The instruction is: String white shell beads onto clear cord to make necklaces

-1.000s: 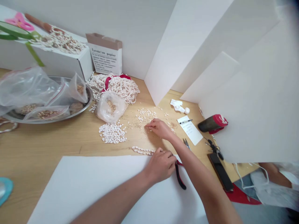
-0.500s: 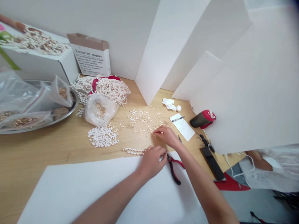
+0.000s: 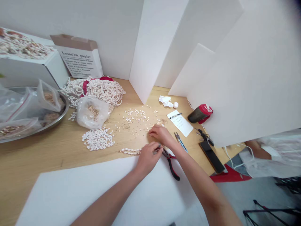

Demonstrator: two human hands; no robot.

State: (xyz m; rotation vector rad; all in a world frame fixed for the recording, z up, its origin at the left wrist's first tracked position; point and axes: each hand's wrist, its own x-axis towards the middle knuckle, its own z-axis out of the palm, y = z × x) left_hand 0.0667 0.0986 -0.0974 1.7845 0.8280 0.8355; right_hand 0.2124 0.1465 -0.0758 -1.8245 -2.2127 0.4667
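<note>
My left hand (image 3: 148,157) rests at the near edge of the scattered beads, fingers curled and closed. A doubled strand of white beads (image 3: 130,152) runs out from under it to the left, and its other end is hidden in the hand. Pliers (image 3: 172,168) with black and red handles lie on the white sheet, their jaws beside my left fingertips. My right hand (image 3: 161,135) is just beyond, thumb and fingers pinched together low over small gold pieces (image 3: 156,124). Whatever sits in that pinch is too small to make out.
Loose white beads (image 3: 98,138) form a pile left of centre, below a plastic bag (image 3: 92,113) of gold beads. Blue snips (image 3: 181,142), a note (image 3: 180,123), a phone (image 3: 211,157) and a dark bottle (image 3: 200,113) lie rightward. A metal tray (image 3: 56,121) stands far left.
The camera view has shifted a little. My right hand has drawn slightly back from the gold pieces, still pinched. Blue snips formerly behind my right wrist now show.
</note>
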